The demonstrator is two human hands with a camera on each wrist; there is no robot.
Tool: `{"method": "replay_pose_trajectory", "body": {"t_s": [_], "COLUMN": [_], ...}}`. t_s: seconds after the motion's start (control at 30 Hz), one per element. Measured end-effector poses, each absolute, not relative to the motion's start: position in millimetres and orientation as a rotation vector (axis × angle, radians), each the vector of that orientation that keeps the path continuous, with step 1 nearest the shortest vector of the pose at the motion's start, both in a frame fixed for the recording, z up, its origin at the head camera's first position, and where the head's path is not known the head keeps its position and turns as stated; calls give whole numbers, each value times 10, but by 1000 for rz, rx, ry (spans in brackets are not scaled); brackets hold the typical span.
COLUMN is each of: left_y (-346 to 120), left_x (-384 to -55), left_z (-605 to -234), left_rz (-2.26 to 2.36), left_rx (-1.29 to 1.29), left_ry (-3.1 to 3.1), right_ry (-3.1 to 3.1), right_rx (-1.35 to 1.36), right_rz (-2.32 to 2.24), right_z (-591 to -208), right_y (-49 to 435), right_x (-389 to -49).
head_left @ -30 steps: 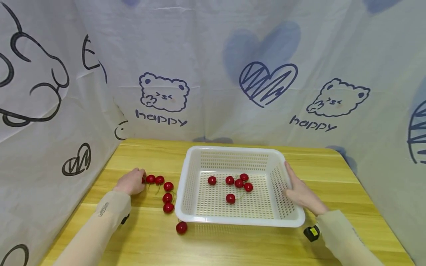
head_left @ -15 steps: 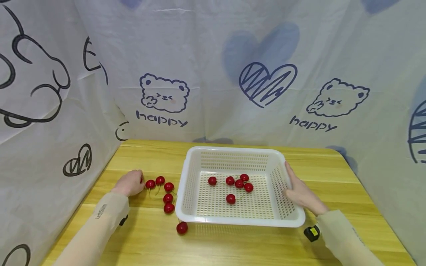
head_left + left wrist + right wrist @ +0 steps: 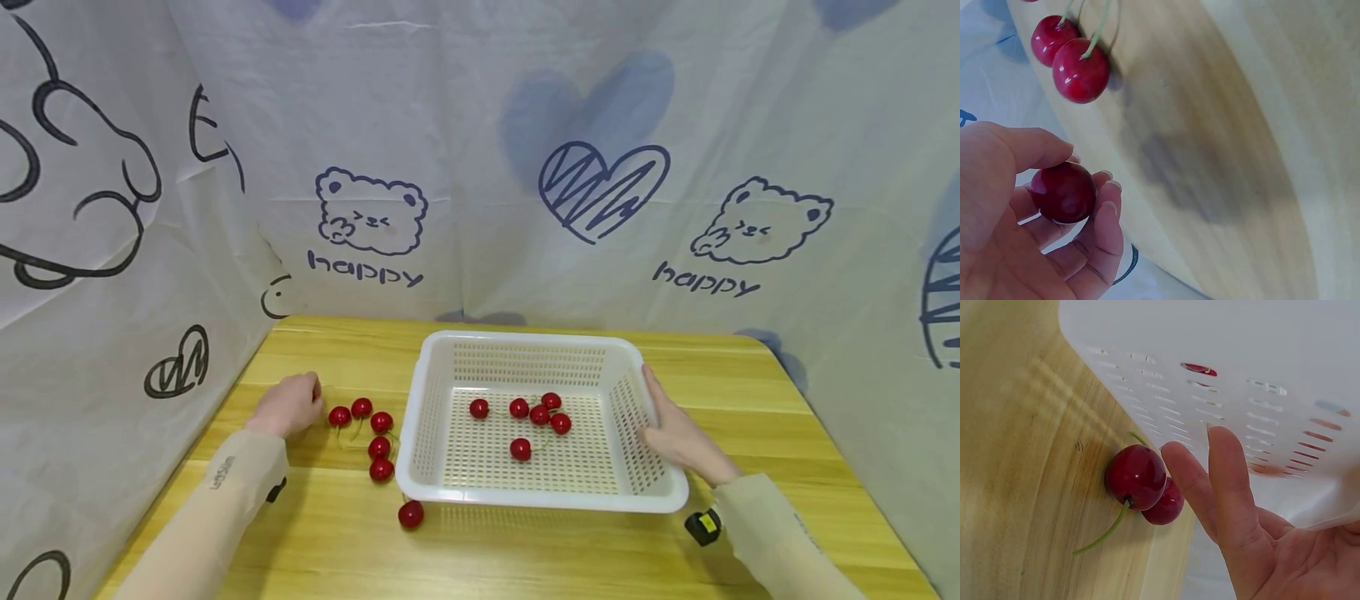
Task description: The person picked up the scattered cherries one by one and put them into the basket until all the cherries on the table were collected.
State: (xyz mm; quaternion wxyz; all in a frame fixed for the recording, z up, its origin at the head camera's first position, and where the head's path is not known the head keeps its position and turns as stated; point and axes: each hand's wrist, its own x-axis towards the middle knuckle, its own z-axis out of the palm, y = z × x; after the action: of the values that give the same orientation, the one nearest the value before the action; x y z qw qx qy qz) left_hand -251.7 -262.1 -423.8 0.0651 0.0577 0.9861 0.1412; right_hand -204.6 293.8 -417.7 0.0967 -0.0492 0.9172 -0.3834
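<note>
Printed pale cloth fills the upper frame behind a wood-grained table, where a white basket, at lower centre, holds six gathered cherries while six loose cherries lie in a bent line off its left side and lower left corner. At left of the frame, my left hand pinches one more, the held cherry, between thumb and fingertips; a shadow on the wood, apart from the hand in the left wrist view, suggests it is off the table. Well away from it, at right of the frame, my right hand grips the basket's right wall, thumb over the rim. Smooth, round and showing no stem, the held cherry could slip from too light a pinch and roll toward the table's left edge. Carried too low, my left hand could strike the loose cherries between it and the basket and scatter them. Released short, the fruit might bounce off the left rim back onto the wood. Too hard a push from my right hand could slide the basket left into the nearest loose cherries; too much lift could tip the gathered cherries together.
</note>
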Motion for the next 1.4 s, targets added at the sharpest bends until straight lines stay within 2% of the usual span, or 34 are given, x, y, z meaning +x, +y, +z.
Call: {"method": "replay_pose_trajectory", "body": {"t_s": [0.33, 0.73, 1.4], "left_y": [-2556, -2271, -1266], "left_x": [-2549, -2647, -2693], "left_z": [-4119, -3822, -3397], "left_rz": [424, 469, 596], "left_rx": [197, 257, 626], "left_ry": [3098, 3208, 3253], "right_ry": [2711, 2718, 2732], "right_rx": [-134, -109, -112], "right_rz": [-1132, -1113, -1105], "right_z": [-4170, -4163, -4210], "right_y": [2934, 2918, 2936], "right_x": [-2044, -2049, -2066]}}
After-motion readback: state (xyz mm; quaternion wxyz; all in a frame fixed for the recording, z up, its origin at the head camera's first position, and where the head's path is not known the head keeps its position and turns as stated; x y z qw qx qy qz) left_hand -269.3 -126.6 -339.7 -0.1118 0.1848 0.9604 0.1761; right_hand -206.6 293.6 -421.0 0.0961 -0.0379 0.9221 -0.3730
